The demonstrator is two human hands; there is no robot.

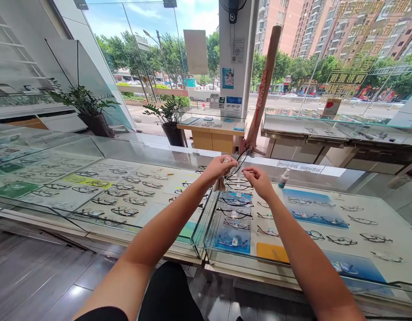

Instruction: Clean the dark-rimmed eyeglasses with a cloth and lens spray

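Note:
Over the glass display counter [192, 162], my left hand [221, 168] is closed on a beige cloth [220, 183], which hangs below the fingers. A dark, thin-framed pair of glasses [239, 166] is between my two hands, its near side at the cloth. My right hand [257, 179] is just right of the glasses, fingers bent and pressed together; whether they touch the frame or hold anything is too small to tell. A small spray bottle [284, 178] stands upright on the counter to the right of my right hand.
Rows of glasses [235, 201] lie inside the counter under the glass. An orange-yellow piece [272, 252] lies near its front edge. Beyond stand potted plants [170, 116], a small wooden display table [212, 139] and a leaning wooden trunk [265, 84] before the windows.

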